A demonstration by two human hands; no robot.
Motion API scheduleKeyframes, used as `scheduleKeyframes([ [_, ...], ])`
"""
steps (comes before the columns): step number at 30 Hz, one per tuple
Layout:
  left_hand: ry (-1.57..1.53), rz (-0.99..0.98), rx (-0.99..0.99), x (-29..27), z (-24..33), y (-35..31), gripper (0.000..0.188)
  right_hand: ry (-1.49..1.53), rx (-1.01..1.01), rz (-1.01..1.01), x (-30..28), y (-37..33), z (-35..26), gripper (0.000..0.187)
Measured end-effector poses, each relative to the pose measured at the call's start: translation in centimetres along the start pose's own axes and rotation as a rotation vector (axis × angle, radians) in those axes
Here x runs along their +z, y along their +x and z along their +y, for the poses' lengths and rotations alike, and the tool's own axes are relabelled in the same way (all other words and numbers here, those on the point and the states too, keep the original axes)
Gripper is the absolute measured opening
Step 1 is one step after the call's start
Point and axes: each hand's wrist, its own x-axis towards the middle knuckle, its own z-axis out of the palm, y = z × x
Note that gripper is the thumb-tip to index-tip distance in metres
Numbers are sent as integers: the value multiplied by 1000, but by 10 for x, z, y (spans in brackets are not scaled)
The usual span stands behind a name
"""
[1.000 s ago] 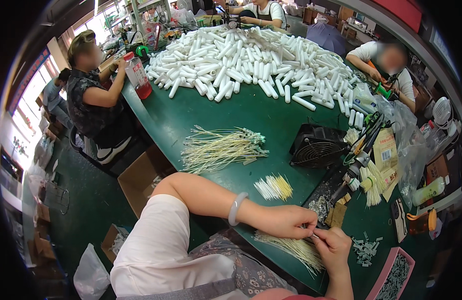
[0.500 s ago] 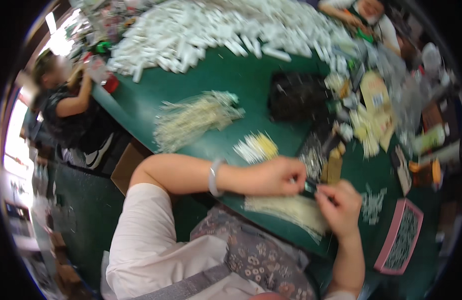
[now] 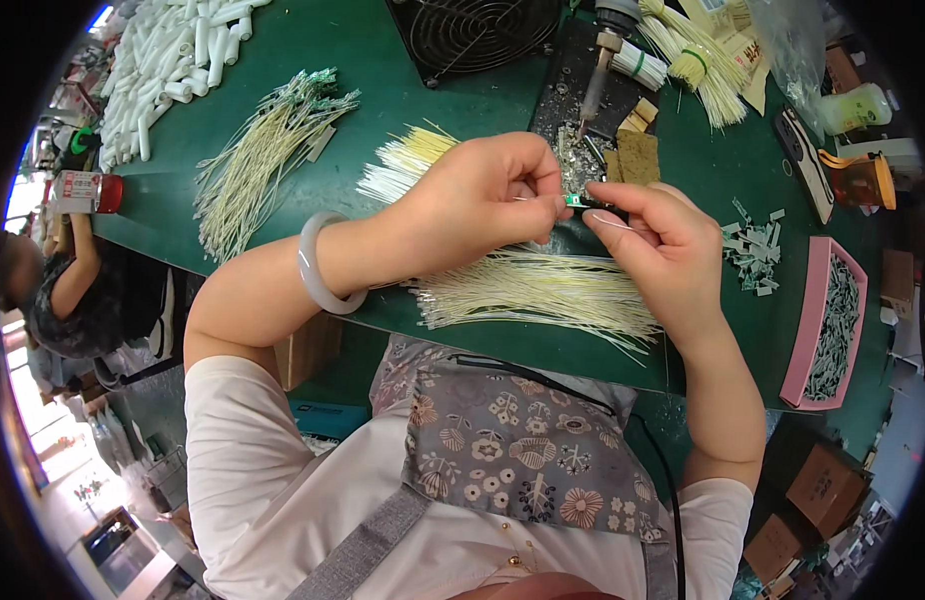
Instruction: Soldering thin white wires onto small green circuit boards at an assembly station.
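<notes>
In front of me, my left hand (image 3: 488, 195) is closed, its thumb and fingertips pinching a small green circuit board (image 3: 575, 200). Thumb and forefinger of my right hand (image 3: 668, 245) are closed at the board's other end, where a thin white wire (image 3: 615, 223) runs along the thumb. A short dark piece also shows between the two hands; its kind is unclear. Below them lies a spread of pale yellow and white wires (image 3: 533, 295). Beyond the hands, a soldering iron (image 3: 595, 85) rests tip down over a dark, solder-spattered tray (image 3: 558, 100).
A black fan (image 3: 473, 40) stands at the back. Wire bundles (image 3: 268, 165) and white tubes (image 3: 173, 60) lie leftward. Tan sponge (image 3: 638, 155), loose boards (image 3: 753, 250), a pink tray (image 3: 798, 350), phone (image 3: 805, 160) and amber jar (image 3: 865, 182) are rightward. Another person (image 3: 68, 280) sits left.
The whole view has swung and sharpened, so the table's far side has slid upward out of sight. My hands stay together at the small piece, whose green board now shows.
</notes>
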Motion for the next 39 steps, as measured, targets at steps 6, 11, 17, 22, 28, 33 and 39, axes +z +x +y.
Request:
scheduleKeyframes([
  [6,42,0,0,-1,-2,-2,6,-52,-74,-34,4,3,2,15],
  [11,182,22,-21,-1,2,0,8,-80,-141,7,6,6,3,13],
  [17,67,31,32,-4,-2,2,8,-100,-110,-30,2,9,0,14],
  [22,65,21,43,-4,-3,3,8,-87,-132,-1,4,9,2,13],
  [28,125,40,41,-6,-2,4,9,-76,-131,2,5,10,4,14],
  [33,218,85,58,-6,1,6,10,-55,-84,-26,3,9,4,14],
  [39,262,143,110,-9,0,10,10,118,-122,106,10,11,10,8],
])
